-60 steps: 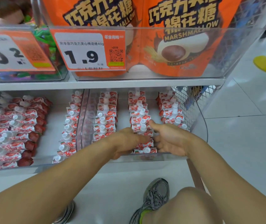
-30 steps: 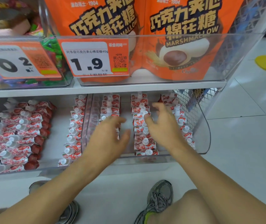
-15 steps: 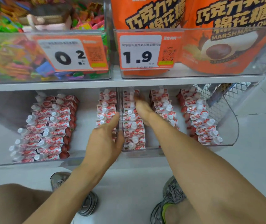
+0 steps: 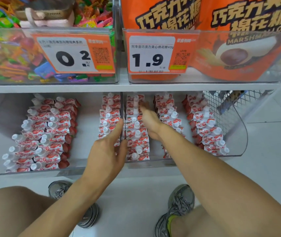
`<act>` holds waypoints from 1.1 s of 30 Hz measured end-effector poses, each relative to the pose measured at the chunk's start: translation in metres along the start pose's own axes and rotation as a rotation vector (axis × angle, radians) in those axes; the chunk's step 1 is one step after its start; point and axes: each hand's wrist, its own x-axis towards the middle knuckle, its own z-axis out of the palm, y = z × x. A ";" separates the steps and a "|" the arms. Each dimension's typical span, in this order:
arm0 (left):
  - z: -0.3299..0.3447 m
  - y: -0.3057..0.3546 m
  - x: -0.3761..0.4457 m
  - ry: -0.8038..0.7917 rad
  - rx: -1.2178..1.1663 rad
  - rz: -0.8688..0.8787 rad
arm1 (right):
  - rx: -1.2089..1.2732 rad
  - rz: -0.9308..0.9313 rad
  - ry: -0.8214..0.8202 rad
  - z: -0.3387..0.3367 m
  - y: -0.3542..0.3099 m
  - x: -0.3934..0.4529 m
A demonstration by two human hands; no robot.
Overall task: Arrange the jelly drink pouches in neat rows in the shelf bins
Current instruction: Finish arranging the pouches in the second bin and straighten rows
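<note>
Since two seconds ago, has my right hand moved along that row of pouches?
Yes. The right hand has gone from the front of the right bin toward its back, and now lies deep beside the leftmost pouch row.

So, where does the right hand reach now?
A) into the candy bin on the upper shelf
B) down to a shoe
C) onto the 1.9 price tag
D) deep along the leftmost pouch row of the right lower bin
D: the right hand lies far back beside the leftmost row of jelly drink pouches in the right lower bin.
</note>
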 end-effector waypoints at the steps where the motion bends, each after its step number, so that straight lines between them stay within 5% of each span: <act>1: -0.001 0.000 -0.001 -0.004 -0.024 -0.009 | 0.010 0.034 -0.012 0.000 0.003 -0.001; 24: -0.005 0.020 0.002 0.016 0.044 -0.013 | 0.006 0.105 -0.285 -0.031 0.024 -0.054; 27: -0.004 0.056 0.010 0.196 -0.043 0.092 | -0.136 -0.245 0.010 -0.082 0.004 -0.079; 29: 0.020 0.083 0.030 0.075 -0.189 0.005 | -0.024 -0.396 0.356 -0.112 -0.007 -0.083; 31: 0.061 0.101 0.062 -0.096 -0.394 -0.289 | -0.065 -0.380 0.569 -0.126 -0.010 -0.064; 33: 0.096 0.107 0.098 -0.151 -0.600 -0.637 | -0.132 -0.242 0.498 -0.126 -0.003 -0.036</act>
